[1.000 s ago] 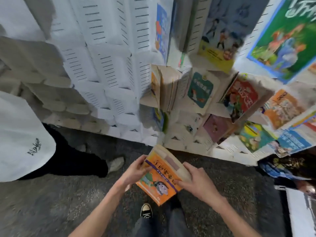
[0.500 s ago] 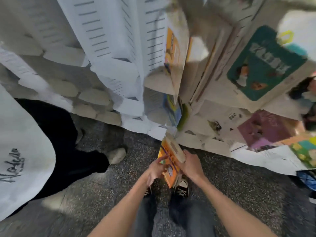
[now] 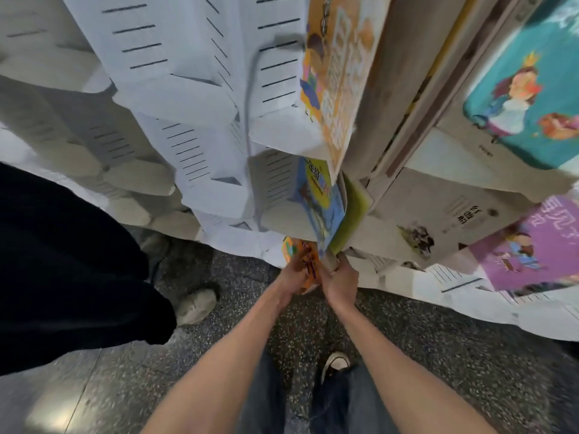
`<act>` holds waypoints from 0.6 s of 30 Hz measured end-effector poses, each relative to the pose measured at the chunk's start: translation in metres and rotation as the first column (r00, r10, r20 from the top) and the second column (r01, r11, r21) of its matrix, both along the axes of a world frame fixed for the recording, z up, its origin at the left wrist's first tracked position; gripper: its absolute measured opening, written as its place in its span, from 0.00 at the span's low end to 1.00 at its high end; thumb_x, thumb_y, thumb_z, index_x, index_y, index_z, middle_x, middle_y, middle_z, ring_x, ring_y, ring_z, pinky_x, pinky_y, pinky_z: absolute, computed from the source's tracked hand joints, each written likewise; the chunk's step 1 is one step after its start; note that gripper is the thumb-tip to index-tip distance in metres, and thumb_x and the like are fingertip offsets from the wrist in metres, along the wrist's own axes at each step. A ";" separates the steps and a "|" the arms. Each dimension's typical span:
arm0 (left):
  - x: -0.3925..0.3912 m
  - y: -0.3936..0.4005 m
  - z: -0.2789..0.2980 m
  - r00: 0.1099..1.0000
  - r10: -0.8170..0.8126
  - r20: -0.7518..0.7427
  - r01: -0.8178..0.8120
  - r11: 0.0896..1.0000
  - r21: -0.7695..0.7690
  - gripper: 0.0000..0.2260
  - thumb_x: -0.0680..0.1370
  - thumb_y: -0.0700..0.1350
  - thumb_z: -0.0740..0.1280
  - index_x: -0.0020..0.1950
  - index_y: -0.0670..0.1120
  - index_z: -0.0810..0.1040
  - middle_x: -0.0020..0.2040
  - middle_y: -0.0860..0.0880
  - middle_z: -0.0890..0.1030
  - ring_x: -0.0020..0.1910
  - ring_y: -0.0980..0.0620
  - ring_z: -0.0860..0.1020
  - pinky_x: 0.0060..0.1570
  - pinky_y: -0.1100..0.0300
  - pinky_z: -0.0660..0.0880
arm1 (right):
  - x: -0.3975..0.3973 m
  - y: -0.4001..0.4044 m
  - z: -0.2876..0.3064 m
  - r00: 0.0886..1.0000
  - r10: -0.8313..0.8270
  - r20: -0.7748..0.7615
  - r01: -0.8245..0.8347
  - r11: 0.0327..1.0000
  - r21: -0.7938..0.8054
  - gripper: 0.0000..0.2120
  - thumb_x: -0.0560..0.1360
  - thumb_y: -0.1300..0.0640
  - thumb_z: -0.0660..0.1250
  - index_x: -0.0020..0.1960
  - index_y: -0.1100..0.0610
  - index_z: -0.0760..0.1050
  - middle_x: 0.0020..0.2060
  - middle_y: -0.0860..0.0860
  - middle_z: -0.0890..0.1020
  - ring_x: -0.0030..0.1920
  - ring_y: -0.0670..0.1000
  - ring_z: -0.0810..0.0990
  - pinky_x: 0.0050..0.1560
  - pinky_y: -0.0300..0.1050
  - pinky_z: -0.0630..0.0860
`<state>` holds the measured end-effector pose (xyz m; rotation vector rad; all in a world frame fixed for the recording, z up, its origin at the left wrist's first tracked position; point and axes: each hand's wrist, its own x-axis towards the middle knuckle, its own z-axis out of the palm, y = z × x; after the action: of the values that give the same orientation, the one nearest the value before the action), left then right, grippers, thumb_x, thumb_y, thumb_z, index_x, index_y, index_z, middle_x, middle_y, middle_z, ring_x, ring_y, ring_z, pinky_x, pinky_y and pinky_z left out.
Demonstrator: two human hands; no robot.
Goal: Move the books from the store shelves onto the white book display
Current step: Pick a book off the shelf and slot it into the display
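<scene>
Left hand (image 3: 294,270) and right hand (image 3: 340,278) both clamp the orange book (image 3: 305,266) at the white display's (image 3: 200,126) lowest pocket.

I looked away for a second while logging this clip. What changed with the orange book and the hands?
The orange book went from flat and face-up to edge-on, carried forward to the bottom pocket of the white display. The left hand and right hand still grip it; neither let go.
</scene>
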<state>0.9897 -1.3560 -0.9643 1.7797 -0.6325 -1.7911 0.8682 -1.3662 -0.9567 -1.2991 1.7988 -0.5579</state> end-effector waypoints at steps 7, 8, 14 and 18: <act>-0.001 -0.033 0.010 1.000 -0.016 0.009 0.016 0.999 0.042 0.26 0.82 0.29 0.55 0.77 0.48 0.66 0.62 0.51 0.74 0.55 0.49 0.75 0.51 0.49 0.78 | 0.007 -0.012 -0.017 0.995 0.088 0.047 -0.092 0.991 0.099 0.16 0.78 0.55 0.69 0.62 0.59 0.71 0.53 0.57 0.84 0.53 0.58 0.84 0.47 0.46 0.79; -0.002 -0.036 0.010 1.000 -0.028 0.008 0.027 0.998 0.055 0.24 0.82 0.30 0.56 0.76 0.47 0.68 0.62 0.50 0.76 0.56 0.48 0.75 0.55 0.45 0.78 | 0.006 -0.014 -0.015 0.993 0.097 0.061 -0.104 0.987 0.119 0.18 0.78 0.54 0.70 0.64 0.58 0.69 0.55 0.57 0.83 0.55 0.57 0.83 0.49 0.45 0.79; -0.006 -0.030 0.024 0.950 -0.277 0.145 0.274 0.961 0.042 0.30 0.81 0.34 0.60 0.81 0.50 0.58 0.68 0.49 0.75 0.59 0.45 0.77 0.59 0.51 0.74 | -0.018 -0.007 0.015 0.985 0.168 0.025 -0.170 0.979 0.113 0.23 0.74 0.56 0.75 0.66 0.57 0.71 0.58 0.53 0.79 0.58 0.52 0.79 0.55 0.44 0.76; -0.016 -0.018 0.056 0.894 -0.386 0.228 0.373 0.922 0.098 0.25 0.83 0.34 0.58 0.80 0.44 0.60 0.74 0.42 0.72 0.69 0.41 0.74 0.60 0.54 0.74 | -0.042 0.004 0.052 0.971 0.225 -0.078 -0.197 0.945 0.262 0.30 0.75 0.57 0.73 0.73 0.61 0.66 0.66 0.59 0.73 0.65 0.58 0.75 0.61 0.45 0.72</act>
<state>0.9735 -1.3737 -0.9087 2.0399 -1.1097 -1.8586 0.8262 -1.3622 -0.9048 -1.3418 1.7230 -0.1368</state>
